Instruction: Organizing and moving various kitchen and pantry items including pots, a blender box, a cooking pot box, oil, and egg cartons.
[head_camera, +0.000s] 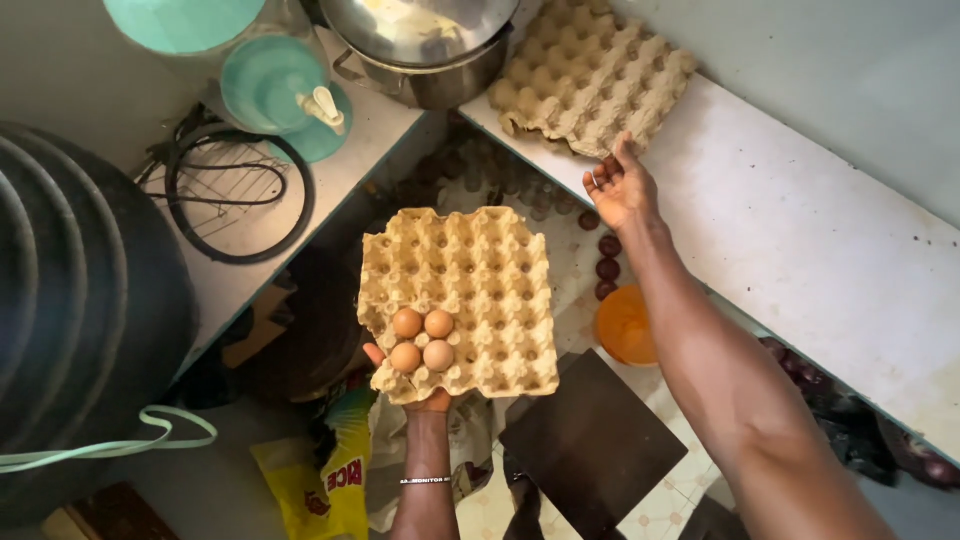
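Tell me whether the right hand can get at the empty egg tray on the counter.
Probably yes: the right hand is open, its fingertips already at the edge of the empty egg tray, with nothing between them.

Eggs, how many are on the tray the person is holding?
4. The eggs sit in a two-by-two cluster near the lower left of the cardboard egg tray, which rests on the left hand. None seem hidden.

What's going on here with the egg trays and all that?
A person is standing in a small kitchen corner, looking down. The left hand holds a cardboard egg tray flat from underneath; four brown eggs sit together near its front edge, and the other cups are empty. The right hand reaches out to the edge of a stack of empty egg trays lying on the white counter. A metal pot stands beside that stack.
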